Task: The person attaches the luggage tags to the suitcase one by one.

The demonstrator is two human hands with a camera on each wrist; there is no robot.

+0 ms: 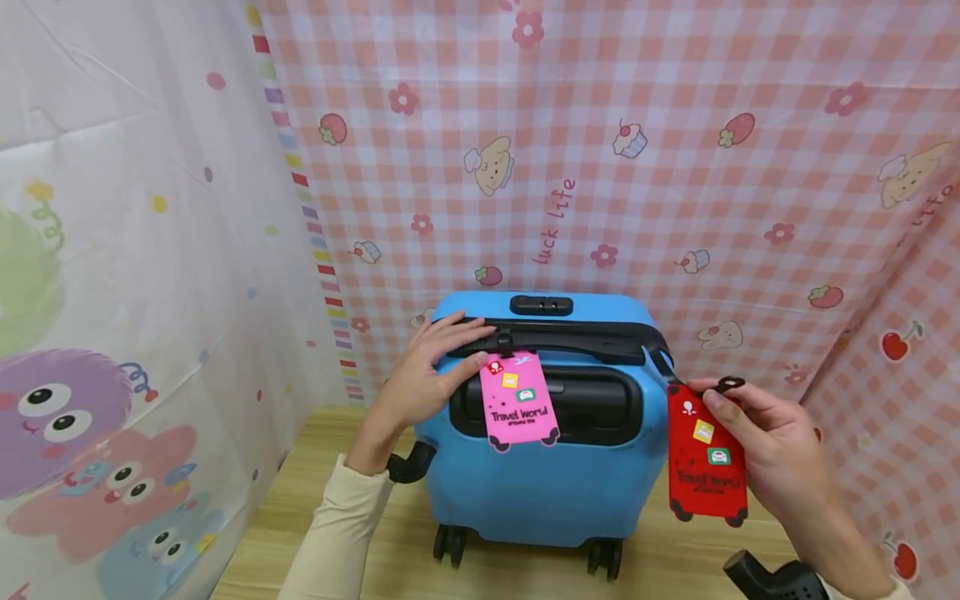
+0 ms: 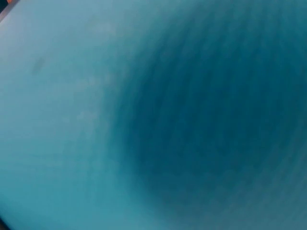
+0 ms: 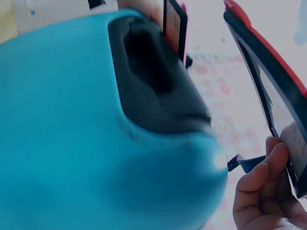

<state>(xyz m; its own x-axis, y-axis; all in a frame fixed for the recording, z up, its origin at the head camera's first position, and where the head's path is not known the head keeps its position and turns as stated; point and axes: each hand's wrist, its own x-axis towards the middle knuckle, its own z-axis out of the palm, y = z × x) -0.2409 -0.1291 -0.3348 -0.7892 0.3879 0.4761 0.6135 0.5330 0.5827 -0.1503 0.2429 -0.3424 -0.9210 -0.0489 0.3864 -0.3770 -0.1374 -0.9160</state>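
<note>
Standing upright on the wood-look floor [image 1: 300, 500], a blue suitcase [image 1: 532, 500] backs close onto a pink checked curtain [image 1: 450, 75], with a white cartoon curtain [image 1: 165, 267] off to the left. A black fitting [image 1: 411, 465] sits at the left wrist, near the suitcase's side. A pink tag [image 1: 519, 406] hangs from the black handle [image 1: 581, 342] and covers part of the dark recessed panel [image 1: 603, 408]; a black lock [image 1: 542, 306] sits above.

The left hand [image 1: 431, 367] lies across the handle's left end, fingers stretched out, thumb at the pink tag's upper corner. The right hand [image 1: 776, 442] pinches a red tag [image 1: 703, 450] by its upper right edge, thumb on the printed face, just beside the suitcase's right side. A dark strap [image 1: 660, 364] runs from its top edge up to the handle's right end, and a black loop [image 1: 729, 383] shows above the right thumb.

Both tags have their long axes nearly upright, printed faces toward the person, bottoms leaning slightly right; the suitcase's long side runs top to bottom. Each tag reads "Travel World" over smaller "around the", with little picture patches; the curtain says "luck life". Blurred blue fills the left wrist view.
</note>
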